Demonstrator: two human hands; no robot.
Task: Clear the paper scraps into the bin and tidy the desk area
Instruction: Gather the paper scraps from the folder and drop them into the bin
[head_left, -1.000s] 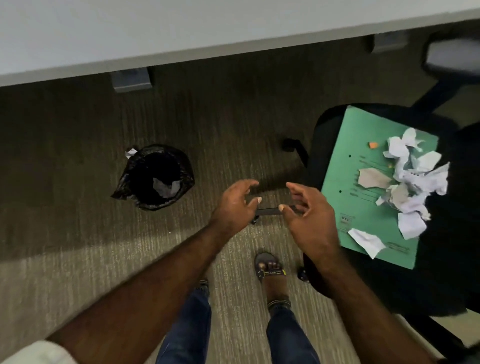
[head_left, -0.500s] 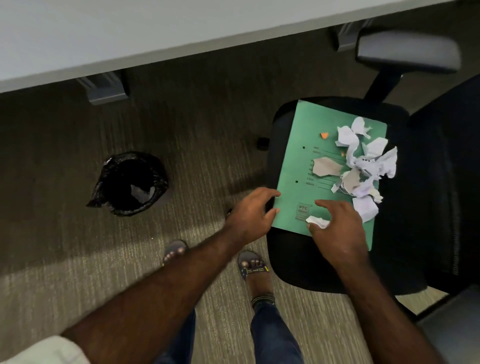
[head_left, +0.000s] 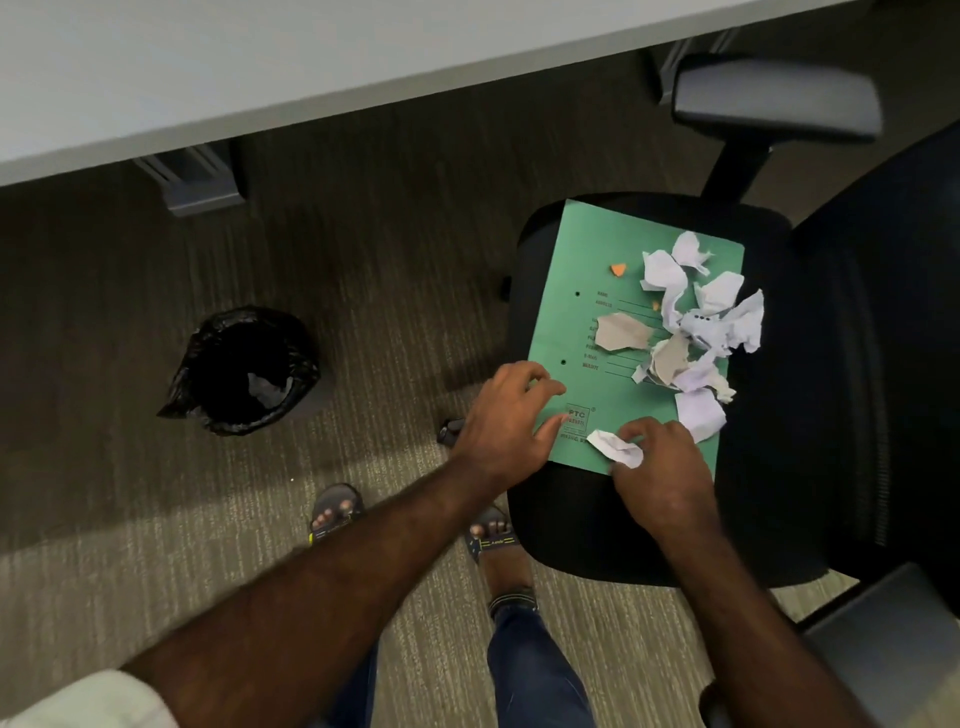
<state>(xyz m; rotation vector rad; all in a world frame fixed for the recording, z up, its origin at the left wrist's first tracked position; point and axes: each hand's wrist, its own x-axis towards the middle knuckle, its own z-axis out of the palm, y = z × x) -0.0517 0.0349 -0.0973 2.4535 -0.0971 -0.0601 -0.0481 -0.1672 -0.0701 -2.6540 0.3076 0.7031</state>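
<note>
The small white scrap (head_left: 615, 448) lies at the near edge of the green folder (head_left: 587, 338), which rests flat on the black chair seat (head_left: 582, 530). It sits directly against the right hand (head_left: 662, 467), whose fingers (head_left: 636, 434) are curled down onto it in what looks like a pinch, though how firmly they have it is hard to tell. The scrap's long axis runs roughly left to right, slanting toward the near side. The left hand (head_left: 511, 415) lies just to the left, fingers fairly straight and resting on the folder's left edge, holding nothing as far as can be seen. The main heap of crumpled scraps (head_left: 696, 317) is farther along the folder, beyond the right hand and nearer to it than to the left. The bin (head_left: 244, 369), lined with a black bag, stands on the carpet well apart to the left, so I judge anything lifted must travel leftward across the left arm's side. The counter (head_left: 260, 67) edge runs along the far side.
</note>
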